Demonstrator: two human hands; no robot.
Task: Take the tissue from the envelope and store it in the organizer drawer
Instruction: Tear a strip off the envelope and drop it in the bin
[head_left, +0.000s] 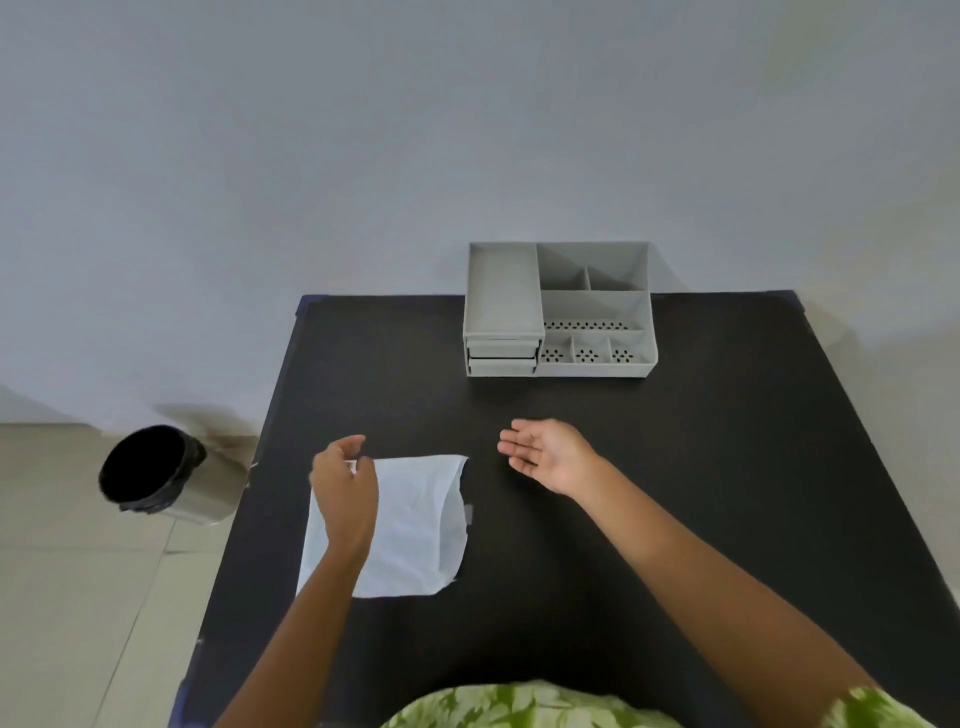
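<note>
A white envelope lies flat on the black table, near its left side. My left hand hovers over the envelope's left end with curled fingers, holding nothing that I can see. To the right of the envelope, my right hand is apart from it, palm up, fingers spread and empty. The grey organizer stands at the table's far edge; its two small drawers at the front left are shut. No tissue shows; the envelope's inside is hidden.
A grey bin with a black liner stands on the tiled floor left of the table. A pale wall rises behind the organizer. My green patterned clothing fills the bottom edge.
</note>
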